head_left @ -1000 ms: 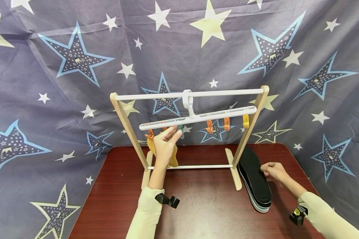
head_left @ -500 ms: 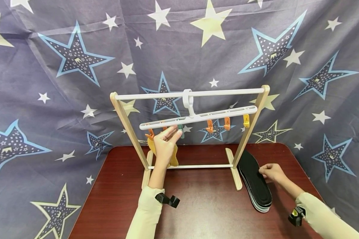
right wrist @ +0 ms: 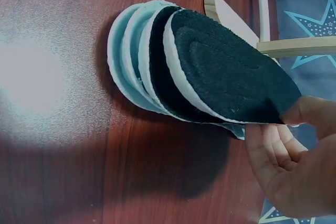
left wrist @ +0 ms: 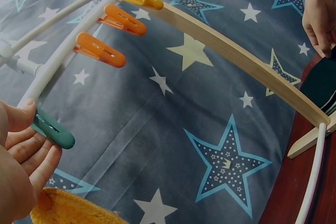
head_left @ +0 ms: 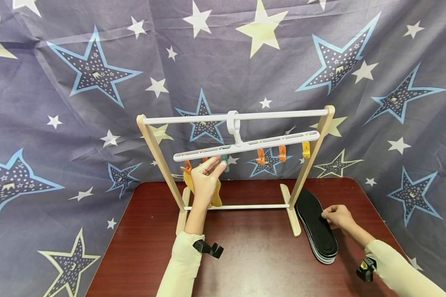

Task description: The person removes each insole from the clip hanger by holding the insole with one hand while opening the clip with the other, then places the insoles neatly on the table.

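Observation:
My left hand (head_left: 205,177) is raised to the white clip hanger (head_left: 278,141), its thumb and fingers pinching a green clothespin (left wrist: 54,128) that hangs from the bar. Behind this hand, a mustard-yellow cloth piece (head_left: 216,197) hangs below an orange clothespin (head_left: 186,167) at the left end. On the right, my right hand (head_left: 339,216) pinches the edge of the top black insole (right wrist: 226,72) between thumb and fingers. Several insoles (right wrist: 119,51) with pale undersides lie stacked beneath it, fanned out in the right wrist view.
A wooden rack (head_left: 308,161) with a white top rod (head_left: 275,116) carries the hanger, which tilts lower at its left. Two orange clothespins (head_left: 260,157) and a yellow clothespin (head_left: 306,150) hang on the right half. The reddish-brown table (head_left: 252,247) backs onto a star-patterned curtain (head_left: 96,136).
My right hand has shifted slightly left and down along with the edge of the top insole. The left hand stays at the green clothespin.

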Available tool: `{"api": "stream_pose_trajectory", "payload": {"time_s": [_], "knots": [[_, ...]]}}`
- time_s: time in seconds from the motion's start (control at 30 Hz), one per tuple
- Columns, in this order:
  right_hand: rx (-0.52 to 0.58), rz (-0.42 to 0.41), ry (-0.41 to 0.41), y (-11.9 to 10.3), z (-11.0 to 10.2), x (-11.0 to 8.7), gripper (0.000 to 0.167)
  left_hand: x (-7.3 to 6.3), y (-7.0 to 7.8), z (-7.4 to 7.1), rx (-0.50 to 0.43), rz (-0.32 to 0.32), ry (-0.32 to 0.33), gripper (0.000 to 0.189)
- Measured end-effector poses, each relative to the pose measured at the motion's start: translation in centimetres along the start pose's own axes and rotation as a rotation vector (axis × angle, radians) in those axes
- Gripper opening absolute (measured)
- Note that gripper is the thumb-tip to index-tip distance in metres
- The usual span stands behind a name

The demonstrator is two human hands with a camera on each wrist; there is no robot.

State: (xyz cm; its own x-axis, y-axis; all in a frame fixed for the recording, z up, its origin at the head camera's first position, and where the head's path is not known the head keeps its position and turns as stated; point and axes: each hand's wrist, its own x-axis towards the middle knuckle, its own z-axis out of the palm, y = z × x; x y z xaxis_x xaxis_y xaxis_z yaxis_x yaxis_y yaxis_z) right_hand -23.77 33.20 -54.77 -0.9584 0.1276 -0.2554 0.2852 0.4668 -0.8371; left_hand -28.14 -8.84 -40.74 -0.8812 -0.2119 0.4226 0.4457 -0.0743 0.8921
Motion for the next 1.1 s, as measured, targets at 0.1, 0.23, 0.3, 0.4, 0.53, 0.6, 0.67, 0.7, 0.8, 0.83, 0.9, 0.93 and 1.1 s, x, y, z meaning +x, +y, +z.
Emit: {"api": "stream_pose_trajectory", "payload": {"time_s": [0.1, 0.23, 0.3, 0.4, 0.53, 0.6, 0.67, 0.7, 0.8, 0.83, 0.9, 0.93, 1.1], "knots": [[-0.010, -0.002, 0.013, 0.2, 0.1, 0.1, 0.014, 0.0, 0.0, 0.0, -0.003, -0.004, 0.000, 0.031], [-0.022, 0.001, 0.021, 0.4, 0.3, 0.2, 0.014, 0.0, -0.1, 0.1, -0.009, -0.009, 0.005, 0.030], [-0.029, 0.009, 0.027, 0.4, 0.4, 0.2, 0.015, 0.0, -0.1, 0.1, -0.014, -0.013, 0.006, 0.030], [-0.044, 0.020, 0.033, 0.6, 0.5, 0.3, 0.014, -0.1, 0.0, 0.1, -0.023, -0.020, 0.005, 0.031], [-0.063, 0.039, 0.046, 0.8, 0.5, 0.6, 0.012, -0.2, 0.1, 0.2, -0.028, -0.026, 0.005, 0.031], [-0.072, 0.045, 0.052, 0.9, 0.6, 0.7, 0.011, -0.2, 0.2, 0.2, -0.027, -0.025, 0.007, 0.031], [-0.077, 0.046, 0.056, 1.0, 0.6, 0.7, 0.011, -0.2, 0.1, 0.2, -0.029, -0.022, 0.009, 0.031], [-0.080, 0.044, 0.057, 1.0, 0.6, 0.7, 0.011, -0.2, 0.1, 0.2, -0.028, -0.021, 0.010, 0.031], [-0.082, 0.035, 0.059, 1.1, 0.6, 0.7, 0.011, -0.3, 0.0, 0.2, -0.019, -0.012, 0.014, 0.031], [-0.083, 0.032, 0.059, 1.1, 0.7, 0.7, 0.011, -0.3, 0.0, 0.2, -0.014, -0.007, 0.016, 0.031], [-0.086, 0.030, 0.059, 1.1, 0.7, 0.7, 0.010, -0.3, 0.0, 0.2, -0.004, 0.005, 0.018, 0.031], [-0.089, 0.035, 0.060, 1.1, 0.6, 0.8, 0.010, -0.3, 0.0, 0.2, 0.001, 0.011, 0.020, 0.031], [-0.107, 0.055, 0.053, 1.2, 0.5, 1.0, 0.009, -0.4, -0.2, 0.3, 0.019, 0.026, 0.037, 0.031]]}}
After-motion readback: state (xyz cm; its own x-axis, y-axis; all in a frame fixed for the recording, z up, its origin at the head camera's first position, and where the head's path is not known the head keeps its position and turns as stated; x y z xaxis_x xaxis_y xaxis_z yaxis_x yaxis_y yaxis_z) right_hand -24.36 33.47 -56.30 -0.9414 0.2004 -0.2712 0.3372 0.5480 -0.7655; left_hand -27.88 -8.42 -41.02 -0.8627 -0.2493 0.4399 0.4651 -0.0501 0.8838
